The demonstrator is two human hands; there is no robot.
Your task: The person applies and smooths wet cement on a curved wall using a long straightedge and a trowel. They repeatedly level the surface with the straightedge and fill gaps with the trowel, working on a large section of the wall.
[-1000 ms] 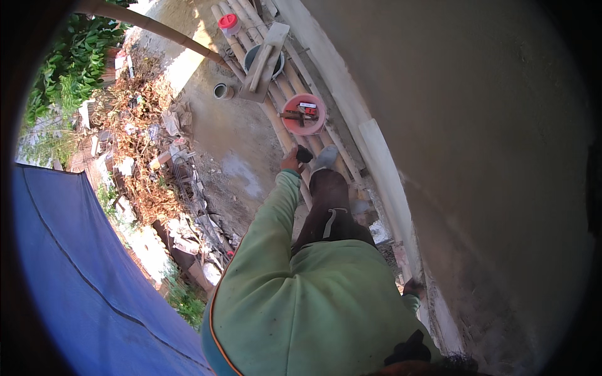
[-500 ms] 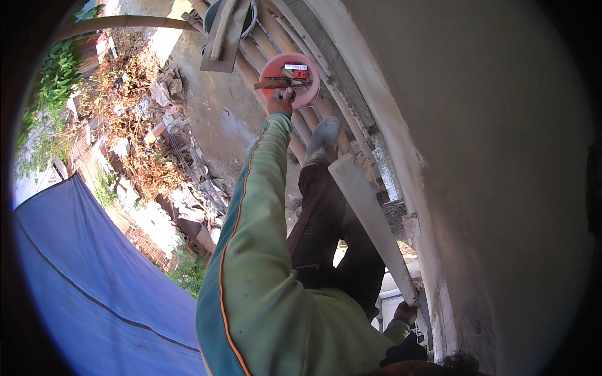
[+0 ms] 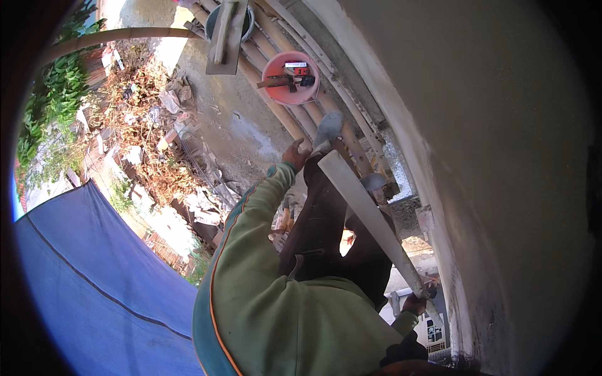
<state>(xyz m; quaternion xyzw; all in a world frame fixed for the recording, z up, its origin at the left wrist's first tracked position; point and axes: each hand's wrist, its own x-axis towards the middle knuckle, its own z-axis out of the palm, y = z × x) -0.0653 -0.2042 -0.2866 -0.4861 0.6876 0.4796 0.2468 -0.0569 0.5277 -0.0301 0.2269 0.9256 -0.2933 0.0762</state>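
L hand (image 3: 295, 154): fingers loosely bent w/ a gap btwn thumb and the rest, gripping nothing visible, just beside the person's L knee. R hand (image 3: 414, 305), low on the R: fingers wrapped round the near end of a long flat board (image 3: 370, 219); grip detail is too small to tell. The board slants up and L, across the view of the dark trousers (image 3: 313, 213), its far end near a grey shoe (image 3: 329, 127). Beyond the shoe, a pink bucket (image 3: 291, 97) sits on bamboo poles (image 3: 285, 119) w/ a red item (image 3: 301, 71) and dark tools inside, one poking over the L rim. Farther up: a grey bucket (image 3: 251, 24) w/ a handled flat panel (image 3: 219, 66) across its top. R side: a big plain wall (image 3: 501, 156). L side: dry leaves & rubbish (image 3: 157, 113), green plants (image 3: 56, 106), and a blue tarp (image 3: 94, 269) lower down.
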